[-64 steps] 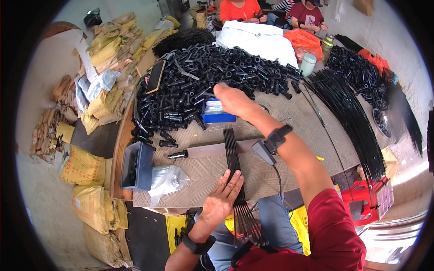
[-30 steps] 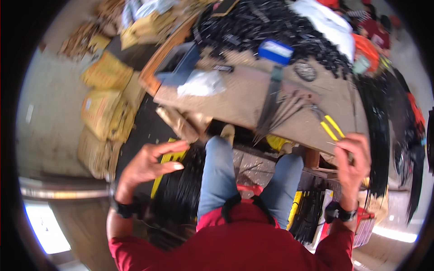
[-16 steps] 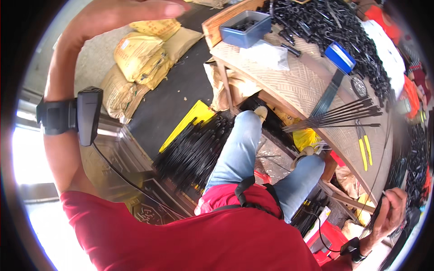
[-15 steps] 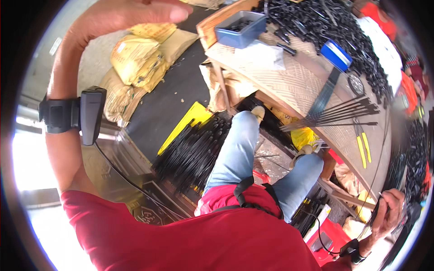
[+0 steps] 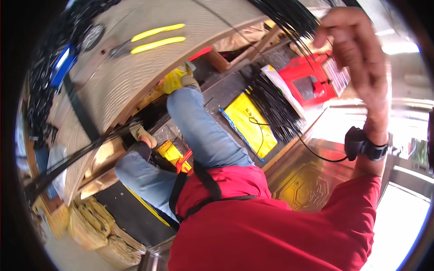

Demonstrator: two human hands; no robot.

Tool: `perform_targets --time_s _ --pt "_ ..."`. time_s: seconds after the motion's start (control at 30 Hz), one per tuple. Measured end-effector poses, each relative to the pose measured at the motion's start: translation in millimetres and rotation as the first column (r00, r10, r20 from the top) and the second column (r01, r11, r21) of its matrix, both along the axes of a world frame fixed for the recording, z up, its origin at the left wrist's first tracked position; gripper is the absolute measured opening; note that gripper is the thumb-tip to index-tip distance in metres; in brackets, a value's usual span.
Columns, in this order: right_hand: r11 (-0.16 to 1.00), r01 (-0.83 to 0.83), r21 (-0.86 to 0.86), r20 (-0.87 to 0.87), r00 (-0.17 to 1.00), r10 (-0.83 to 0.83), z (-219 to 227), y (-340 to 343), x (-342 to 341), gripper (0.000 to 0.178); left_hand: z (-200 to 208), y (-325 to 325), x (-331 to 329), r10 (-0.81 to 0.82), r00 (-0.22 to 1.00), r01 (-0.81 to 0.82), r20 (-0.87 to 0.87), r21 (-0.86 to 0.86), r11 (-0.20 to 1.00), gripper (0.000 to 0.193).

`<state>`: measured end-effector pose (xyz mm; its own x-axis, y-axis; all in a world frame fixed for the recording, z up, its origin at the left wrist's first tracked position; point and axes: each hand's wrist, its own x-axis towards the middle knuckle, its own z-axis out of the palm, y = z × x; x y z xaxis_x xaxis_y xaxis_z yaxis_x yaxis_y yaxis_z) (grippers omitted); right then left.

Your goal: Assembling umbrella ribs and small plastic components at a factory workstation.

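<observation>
My right hand (image 5: 355, 54) is raised at the upper right, its fingers curled beside the ends of a bundle of thin black strips (image 5: 289, 18). Whatever the fingers close on is too blurred to name. A black wrist device (image 5: 361, 143) with a cable sits on that arm. My left hand is out of view. Pliers with yellow handles (image 5: 156, 38) lie on the table (image 5: 135, 67). Long dark strips (image 5: 81, 156) reach across the table's near edge at the left, smeared by motion.
A blue box-shaped thing (image 5: 63, 65) and a heap of black parts (image 5: 38, 95) are on the table's left. Below stand a red plastic chair (image 5: 312, 74), black strips (image 5: 275, 106) and a yellow sheet (image 5: 251, 124). Yellowish sacks (image 5: 92, 223) lie at lower left.
The whole view has swung to the right, so table and pliers now appear at upper left. My left hand has left the picture. My right hand now shows higher, beside the black strips.
</observation>
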<state>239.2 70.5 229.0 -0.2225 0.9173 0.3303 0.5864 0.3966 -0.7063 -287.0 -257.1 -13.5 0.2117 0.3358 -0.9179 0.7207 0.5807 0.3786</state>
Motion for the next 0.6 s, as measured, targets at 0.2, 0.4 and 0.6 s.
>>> perform_targets --time_s 0.2,0.4,0.6 --pt "0.679 -0.163 -0.716 0.442 0.647 0.621 -85 -46 32 0.025 -20 25 -1 -0.202 0.978 0.199 -0.060 -0.055 0.979 0.024" --pt "0.604 -0.239 -0.760 0.258 0.743 0.618 -171 -107 54 0.022 -25 24 0 -0.289 0.949 0.277 -0.124 -0.101 0.955 0.024" --pt "0.629 -0.227 -0.744 0.316 0.709 0.630 -169 -102 58 0.019 -25 -3 3 -0.265 0.944 0.247 -0.198 -0.115 0.962 0.025"
